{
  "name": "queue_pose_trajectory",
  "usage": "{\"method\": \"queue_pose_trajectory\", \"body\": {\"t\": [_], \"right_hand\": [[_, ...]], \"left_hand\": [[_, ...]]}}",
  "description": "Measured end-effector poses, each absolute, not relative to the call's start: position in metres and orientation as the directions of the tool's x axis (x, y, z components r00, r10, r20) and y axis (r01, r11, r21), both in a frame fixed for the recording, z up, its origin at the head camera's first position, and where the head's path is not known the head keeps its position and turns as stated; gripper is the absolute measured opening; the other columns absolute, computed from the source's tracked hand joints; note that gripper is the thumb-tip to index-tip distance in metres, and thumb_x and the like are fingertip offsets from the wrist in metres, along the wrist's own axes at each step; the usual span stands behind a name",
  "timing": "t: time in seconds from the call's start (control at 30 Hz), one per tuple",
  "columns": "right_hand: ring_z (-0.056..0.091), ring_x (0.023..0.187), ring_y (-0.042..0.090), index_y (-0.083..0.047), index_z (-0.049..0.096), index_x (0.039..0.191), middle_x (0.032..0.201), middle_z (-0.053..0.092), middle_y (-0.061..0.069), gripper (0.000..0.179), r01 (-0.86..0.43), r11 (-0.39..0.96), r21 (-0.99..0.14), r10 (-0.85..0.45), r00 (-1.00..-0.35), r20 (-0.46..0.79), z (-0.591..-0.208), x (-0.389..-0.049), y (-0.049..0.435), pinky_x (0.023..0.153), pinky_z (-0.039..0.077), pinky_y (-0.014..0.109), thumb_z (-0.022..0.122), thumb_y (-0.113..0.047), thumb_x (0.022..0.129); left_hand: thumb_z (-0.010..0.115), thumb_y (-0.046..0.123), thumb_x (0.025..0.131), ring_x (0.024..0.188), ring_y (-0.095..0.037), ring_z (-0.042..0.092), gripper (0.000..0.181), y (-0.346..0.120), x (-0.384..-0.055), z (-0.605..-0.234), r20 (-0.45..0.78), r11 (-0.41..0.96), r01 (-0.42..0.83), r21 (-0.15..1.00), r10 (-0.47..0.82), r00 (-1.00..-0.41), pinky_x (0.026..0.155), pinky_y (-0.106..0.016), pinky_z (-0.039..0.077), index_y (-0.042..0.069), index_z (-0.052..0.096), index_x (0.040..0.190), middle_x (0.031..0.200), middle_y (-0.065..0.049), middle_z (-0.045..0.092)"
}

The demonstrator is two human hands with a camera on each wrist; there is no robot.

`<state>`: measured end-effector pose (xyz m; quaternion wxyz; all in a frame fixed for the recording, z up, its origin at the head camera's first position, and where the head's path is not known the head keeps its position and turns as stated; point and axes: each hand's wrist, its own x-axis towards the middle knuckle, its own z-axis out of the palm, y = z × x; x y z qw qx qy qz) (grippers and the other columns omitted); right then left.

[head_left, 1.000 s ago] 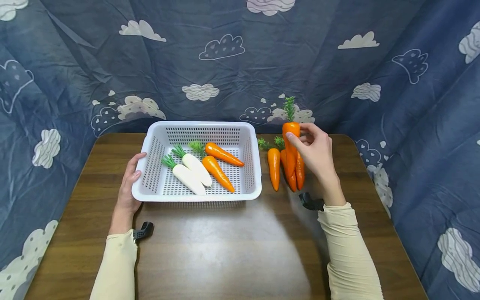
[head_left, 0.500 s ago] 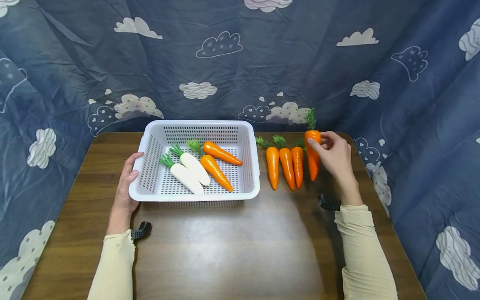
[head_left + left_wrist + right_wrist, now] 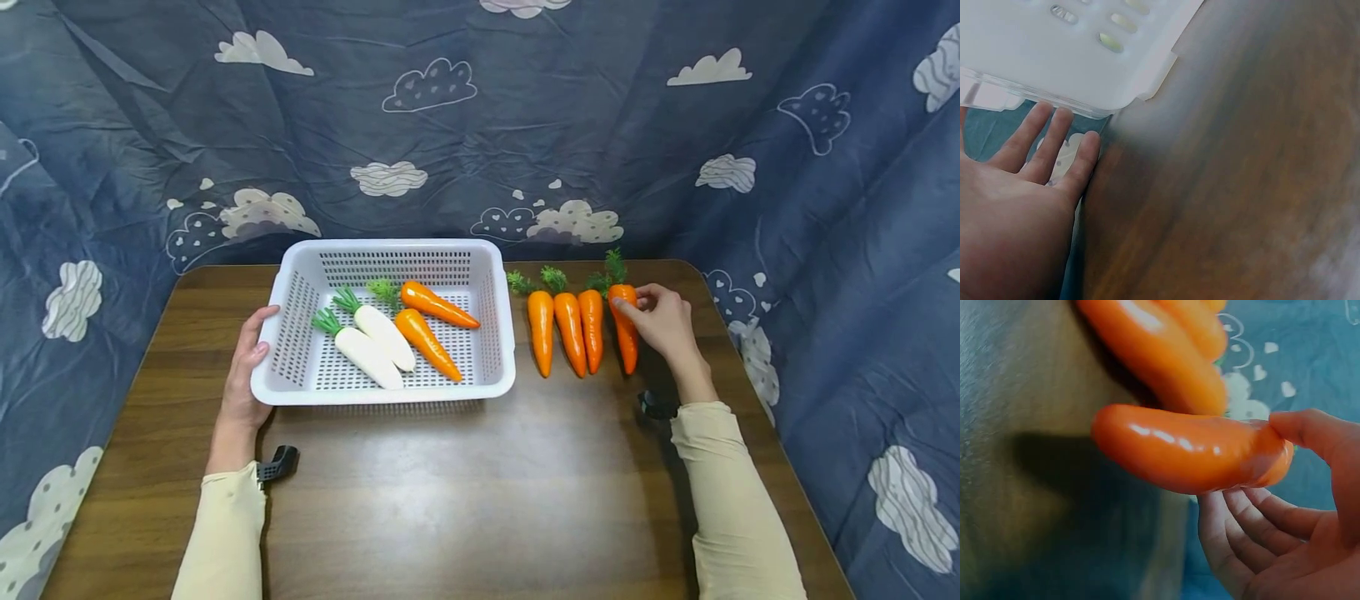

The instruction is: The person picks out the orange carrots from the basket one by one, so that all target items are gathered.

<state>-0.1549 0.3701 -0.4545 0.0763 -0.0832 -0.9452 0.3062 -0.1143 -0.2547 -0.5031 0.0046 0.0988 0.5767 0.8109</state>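
My right hand (image 3: 663,321): thumb and fingers pinching one carrot near its leafy end. My left hand (image 3: 243,383): fingers straight and spread, their tips against the basket's left side, not clenched.

Held carrot (image 3: 626,333): orange, glossy, leafy top to the far side, tip to the near side; rightmost of four on the right of the table. Whether its tip touches the wood, I cannot tell.

Other carrots in that row, three, lying side by side, tops far: first carrot (image 3: 541,333), just beside the basket; second carrot (image 3: 570,333); third carrot (image 3: 592,331), close against the second at the shoulders and left of the one I hold.

Basket (image 3: 382,397): white, slotted, rectangular, left of the row. Contents: two white radishes (image 3: 367,357) with green stubs, lying aslant side by side at left; far basket carrot (image 3: 438,304) and near basket carrot (image 3: 429,344), both aslant, tips to the right.

On my wrists: one black camera (image 3: 278,464) each. Sleeves (image 3: 221,533): cream, two.

Table (image 3: 450,500): brown, wood-grained, under everything.

Curtain (image 3: 450,133): blue, creased, printed with pale clouds, along the far side, left and right.
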Motion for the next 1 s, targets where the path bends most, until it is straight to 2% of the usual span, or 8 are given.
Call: {"method": "queue_pose_trajectory", "body": {"t": [0.17,0.43,0.63,0.83,1.0], "right_hand": [[0.062,0.097,0.037,0.005,0.068,0.119,0.103,0.072,0.022,0.061,0.135,0.796,-0.59,0.224,-0.971,0.081,-0.467,-0.159,0.375,0.083,0.042,0.038,0.071,-0.051,0.096],[0.064,0.092,0.033,0.004,0.068,0.12,0.104,0.072,0.021,0.06,0.137,0.81,-0.57,0.182,-0.983,0.022,-0.478,-0.164,0.378,0.075,0.047,0.031,0.069,-0.051,0.098],[0.064,0.1,0.038,0.007,0.067,0.125,0.111,0.072,0.025,0.065,0.154,0.811,-0.565,0.167,-0.986,-0.03,-0.479,-0.168,0.377,0.082,0.048,0.038,0.068,-0.053,0.098],[0.064,0.098,0.037,0.007,0.065,0.127,0.111,0.07,0.024,0.068,0.174,0.824,-0.539,0.168,-0.984,-0.061,-0.477,-0.167,0.378,0.083,0.05,0.04,0.068,-0.054,0.098],[0.063,0.099,0.037,0.009,0.061,0.133,0.113,0.068,0.024,0.07,0.175,0.827,-0.533,0.169,-0.984,-0.061,-0.477,-0.164,0.378,0.089,0.05,0.046,0.069,-0.051,0.099]], "left_hand": [[0.04,0.027,0.103,0.128,-0.033,0.047,0.057,-0.253,-0.115,-0.507,0.133,-0.334,0.092,0.938,0.101,-0.986,0.09,-0.034,0.056,0.022,0.037,0.16,0.162,-0.008,0.032],[0.041,0.028,0.103,0.128,-0.033,0.046,0.057,-0.255,-0.118,-0.507,0.133,-0.33,0.096,0.939,0.092,-0.987,0.091,-0.034,0.057,0.021,0.038,0.16,0.163,-0.009,0.032],[0.04,0.027,0.104,0.128,-0.032,0.047,0.056,-0.256,-0.117,-0.505,0.149,-0.337,0.104,0.936,0.111,-0.983,0.091,-0.034,0.056,0.022,0.039,0.159,0.162,-0.009,0.031],[0.041,0.027,0.103,0.129,-0.031,0.047,0.056,-0.256,-0.117,-0.506,0.158,-0.341,0.108,0.934,0.122,-0.98,0.092,-0.034,0.056,0.023,0.04,0.159,0.163,-0.009,0.031],[0.041,0.028,0.104,0.128,-0.032,0.048,0.055,-0.256,-0.118,-0.507,0.153,-0.347,0.105,0.932,0.114,-0.982,0.09,-0.035,0.058,0.023,0.04,0.159,0.163,-0.009,0.031]]}}
